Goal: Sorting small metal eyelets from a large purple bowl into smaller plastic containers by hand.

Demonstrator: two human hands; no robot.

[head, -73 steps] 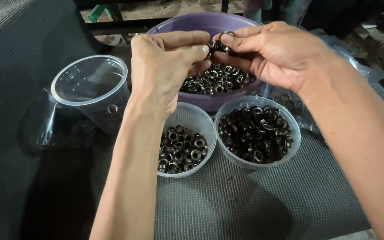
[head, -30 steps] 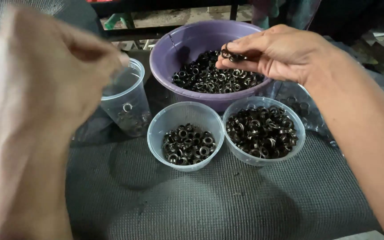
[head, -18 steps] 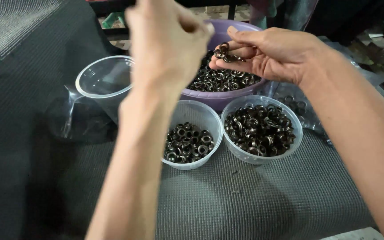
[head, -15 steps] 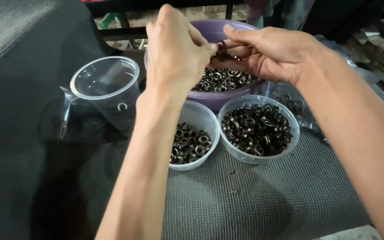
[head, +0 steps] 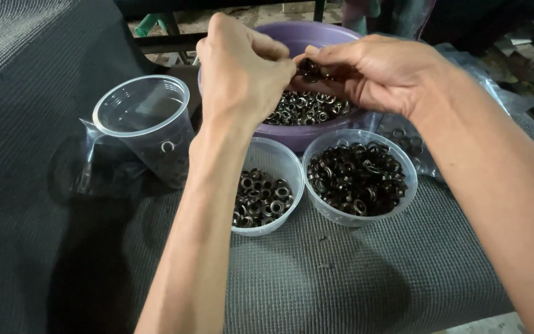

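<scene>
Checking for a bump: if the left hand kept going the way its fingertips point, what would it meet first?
Probably the right hand: the left hand points at its fingertips, already pinching small dark rings there.

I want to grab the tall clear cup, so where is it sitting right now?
In the head view, the tall clear cup stands upright on the left of the dark mat, beside the left hand and left of the purple bowl.
</scene>
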